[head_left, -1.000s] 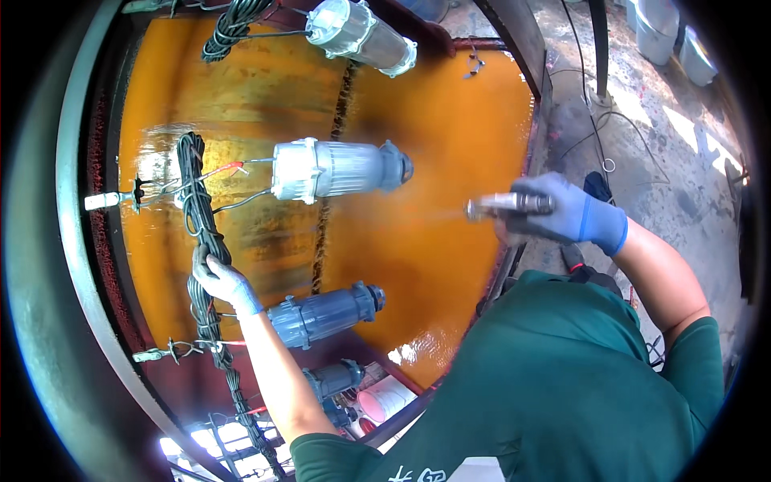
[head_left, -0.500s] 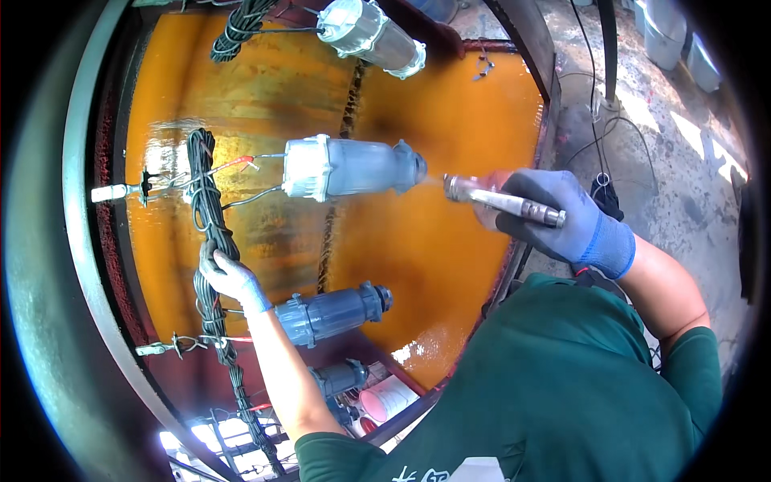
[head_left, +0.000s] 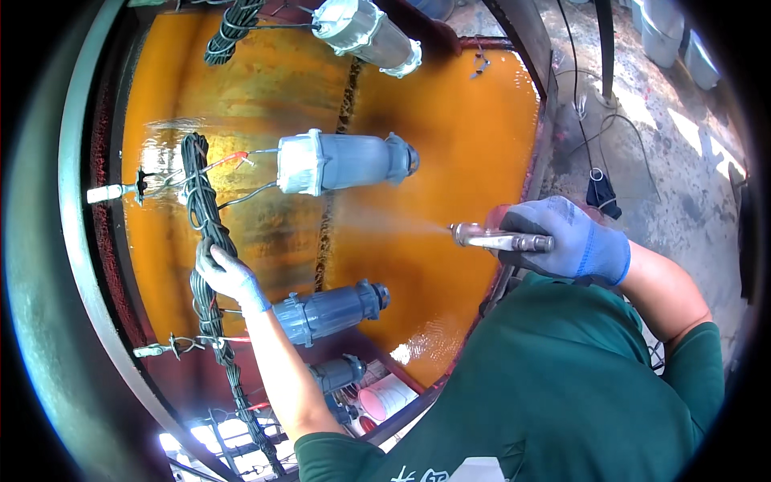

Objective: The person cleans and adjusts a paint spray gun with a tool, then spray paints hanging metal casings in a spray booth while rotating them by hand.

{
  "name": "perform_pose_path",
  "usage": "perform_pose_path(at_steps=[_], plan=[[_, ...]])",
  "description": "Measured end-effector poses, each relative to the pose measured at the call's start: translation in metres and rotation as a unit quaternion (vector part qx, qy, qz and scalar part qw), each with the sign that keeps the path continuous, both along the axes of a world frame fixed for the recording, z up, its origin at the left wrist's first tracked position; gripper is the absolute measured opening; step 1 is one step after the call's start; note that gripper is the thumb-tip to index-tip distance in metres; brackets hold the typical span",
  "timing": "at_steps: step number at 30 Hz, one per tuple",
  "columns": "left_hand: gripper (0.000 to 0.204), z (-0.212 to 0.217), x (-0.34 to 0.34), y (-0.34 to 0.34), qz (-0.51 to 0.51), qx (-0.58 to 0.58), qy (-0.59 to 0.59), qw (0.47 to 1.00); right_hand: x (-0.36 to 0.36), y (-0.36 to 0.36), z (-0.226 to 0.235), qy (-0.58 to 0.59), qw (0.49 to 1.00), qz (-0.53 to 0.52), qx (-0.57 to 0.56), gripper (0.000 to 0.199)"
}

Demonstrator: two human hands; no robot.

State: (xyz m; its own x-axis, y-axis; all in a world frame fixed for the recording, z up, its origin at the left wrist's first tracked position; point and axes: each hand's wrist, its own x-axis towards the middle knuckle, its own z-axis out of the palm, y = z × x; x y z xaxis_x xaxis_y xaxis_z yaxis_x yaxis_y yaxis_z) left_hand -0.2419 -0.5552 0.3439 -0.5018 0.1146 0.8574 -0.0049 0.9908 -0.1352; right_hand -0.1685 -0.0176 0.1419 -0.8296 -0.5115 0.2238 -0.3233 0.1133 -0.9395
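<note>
My right hand (head_left: pixel 554 239), in a grey-blue glove, is closed around a metal spray gun (head_left: pixel 502 238) that points left. A thin mist (head_left: pixel 393 221) leaves its nozzle and passes just below a grey pump-like motor housing (head_left: pixel 345 163). That housing hangs sideways from wires, its wide pale end to the left. My gloved left hand (head_left: pixel 227 271) grips a bundle of dark cable (head_left: pixel 210 221) tied up beside the housing. Nearer to me, a second, darker blue-grey housing (head_left: pixel 331 312) hangs by my left forearm. A pale housing (head_left: pixel 365 36) hangs at the far side.
Behind the housings stands a wet orange-brown panel (head_left: pixel 434 273) in a dark frame. A curved metal rail (head_left: pixel 72 201) runs down the left, with hooks (head_left: pixel 112 193) on it. Another small housing (head_left: pixel 337 373) and a pink-and-white bucket (head_left: pixel 387 398) are near the bottom. Buckets (head_left: pixel 662 36) stand far right.
My right hand and the spray gun have moved down, toward me. The mist, earlier at the middle housing's narrow end, now passes below it. The left hand keeps its grip on the cable.
</note>
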Motion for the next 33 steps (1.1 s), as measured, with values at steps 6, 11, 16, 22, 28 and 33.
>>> perform_pose_path(at_steps=[6, 11, 16, 22, 28, 33], plan=[[0.035, -0.001, -0.002, -0.001, 0.000, 0.004, 0.002, 1.000, 0.000, -0.004, -0.018, -0.043, 0.983, -0.118, -0.135, 0.019], [0.036, 0.000, -0.003, -0.010, 0.022, -0.015, 0.006, 1.000, 0.008, -0.003, -0.031, -0.023, 0.996, -0.043, -0.071, 0.022], [0.038, 0.001, -0.002, -0.004, 0.002, -0.005, 0.009, 1.000, 0.000, -0.003, -0.043, -0.106, 0.982, -0.122, -0.097, 0.020], [0.035, 0.003, -0.004, -0.013, 0.011, 0.007, 0.003, 1.000, 0.002, -0.007, -0.068, -0.148, 0.969, -0.131, -0.150, 0.020], [0.033, 0.003, -0.009, -0.039, -0.014, 0.015, -0.004, 1.000, 0.003, 0.008, -0.058, -0.094, 0.994, -0.004, -0.063, 0.019], [0.033, 0.009, -0.017, -0.058, -0.020, 0.059, -0.020, 0.998, 0.001, 0.000, -0.053, -0.175, 0.961, -0.146, -0.157, 0.020]])
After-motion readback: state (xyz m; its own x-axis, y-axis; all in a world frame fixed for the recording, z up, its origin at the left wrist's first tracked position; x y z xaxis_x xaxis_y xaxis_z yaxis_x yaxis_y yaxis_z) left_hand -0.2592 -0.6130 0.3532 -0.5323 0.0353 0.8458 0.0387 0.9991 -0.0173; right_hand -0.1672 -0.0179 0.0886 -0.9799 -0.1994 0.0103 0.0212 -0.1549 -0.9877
